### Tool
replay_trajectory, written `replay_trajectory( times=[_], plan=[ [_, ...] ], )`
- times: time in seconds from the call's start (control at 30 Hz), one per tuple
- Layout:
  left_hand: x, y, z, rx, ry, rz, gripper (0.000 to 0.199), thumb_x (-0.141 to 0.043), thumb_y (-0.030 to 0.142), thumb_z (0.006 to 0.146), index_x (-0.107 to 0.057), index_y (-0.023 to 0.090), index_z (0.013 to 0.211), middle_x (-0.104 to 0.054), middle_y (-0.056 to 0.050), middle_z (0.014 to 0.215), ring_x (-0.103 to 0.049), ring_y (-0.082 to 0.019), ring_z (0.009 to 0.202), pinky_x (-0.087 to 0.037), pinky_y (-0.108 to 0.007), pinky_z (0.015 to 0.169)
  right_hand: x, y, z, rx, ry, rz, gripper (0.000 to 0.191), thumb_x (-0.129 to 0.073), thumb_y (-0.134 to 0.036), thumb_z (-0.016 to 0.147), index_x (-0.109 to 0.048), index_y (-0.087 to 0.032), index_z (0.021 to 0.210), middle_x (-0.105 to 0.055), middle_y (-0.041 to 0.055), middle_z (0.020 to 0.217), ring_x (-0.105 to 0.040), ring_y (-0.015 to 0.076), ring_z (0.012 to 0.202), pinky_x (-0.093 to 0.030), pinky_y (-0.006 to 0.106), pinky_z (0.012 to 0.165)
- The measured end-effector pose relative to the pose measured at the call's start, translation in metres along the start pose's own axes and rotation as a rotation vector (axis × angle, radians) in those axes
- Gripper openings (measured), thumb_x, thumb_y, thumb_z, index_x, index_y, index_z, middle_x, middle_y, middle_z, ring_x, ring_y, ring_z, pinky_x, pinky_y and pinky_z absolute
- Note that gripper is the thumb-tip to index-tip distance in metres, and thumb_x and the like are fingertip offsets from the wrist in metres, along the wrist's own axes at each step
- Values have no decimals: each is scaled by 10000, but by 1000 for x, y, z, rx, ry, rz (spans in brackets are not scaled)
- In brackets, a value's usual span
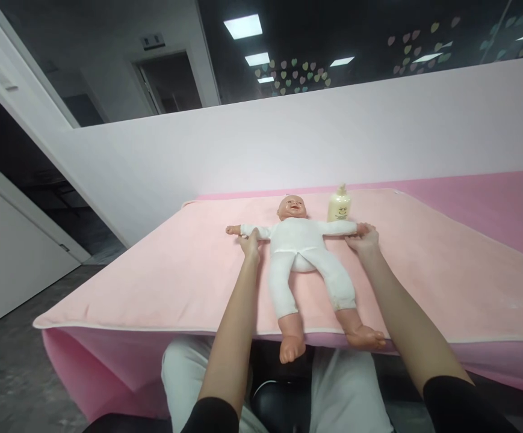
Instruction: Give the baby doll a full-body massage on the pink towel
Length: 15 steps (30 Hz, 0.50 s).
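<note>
A baby doll [300,237] with a white cloth body lies on its back, arms spread wide, its feet over the table's near edge. My left hand [250,243] is closed round the white sleeve of the doll's arm on the left of the view. At the other arm, my right hand [364,238] grips the doll's hand and wrist, partly hiding them. Just beyond that arm stands a pale yellow pump bottle [339,205], upright and touched by neither hand.
Under the doll a pink towel [175,270] covers the table and hangs near its front edge. Behind rises a low white wall [261,144] with dark glass above. A white door [12,252] stands at the left.
</note>
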<state>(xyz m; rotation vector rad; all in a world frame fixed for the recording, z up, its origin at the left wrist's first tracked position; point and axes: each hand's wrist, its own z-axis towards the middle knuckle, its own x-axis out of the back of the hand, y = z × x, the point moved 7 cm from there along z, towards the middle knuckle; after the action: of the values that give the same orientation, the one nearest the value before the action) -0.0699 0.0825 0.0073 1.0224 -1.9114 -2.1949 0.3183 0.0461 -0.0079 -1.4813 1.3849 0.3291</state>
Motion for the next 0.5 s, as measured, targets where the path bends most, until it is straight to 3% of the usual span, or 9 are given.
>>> replay_trajectory(
  times=[0.13, 0.27, 0.37, 0.5],
  plan=[
    [25, 12, 13, 6, 165, -87, 293, -635, 195, 762, -463, 208, 998, -589, -27, 992, -626, -130, 913, -512, -272, 832, 4, -15, 7, 15, -19, 38, 173, -410, -275, 918, -452, -196, 770, -531, -45, 716, -542, 61, 578, -511, 177, 560],
    [38, 18, 31, 163, 46, -248, 83, -505, 277, 887, -478, 214, 933, -604, -11, 894, -627, -124, 818, -522, -341, 824, 1, -21, 9, 38, -118, 47, 269, -410, -302, 946, -388, -189, 703, -405, -80, 578, -452, 54, 475, -470, 165, 509],
    [41, 17, 35, 314, -25, -384, 146, -423, 340, 935, -504, 219, 937, -626, -39, 911, -637, -136, 827, -509, -366, 839, 1, -23, 5, 87, -101, 3, 341, -408, -473, 938, -435, -194, 744, -390, -80, 583, -443, 64, 474, -451, 180, 488],
    [43, 16, 31, 292, 24, -357, 211, -364, 347, 949, -493, 241, 1078, -637, -58, 944, -646, -151, 887, -484, -360, 857, -3, -17, -2, 94, -61, -71, 362, -349, -469, 948, -453, -193, 738, -385, -65, 596, -427, 73, 476, -431, 189, 473]
  ],
)
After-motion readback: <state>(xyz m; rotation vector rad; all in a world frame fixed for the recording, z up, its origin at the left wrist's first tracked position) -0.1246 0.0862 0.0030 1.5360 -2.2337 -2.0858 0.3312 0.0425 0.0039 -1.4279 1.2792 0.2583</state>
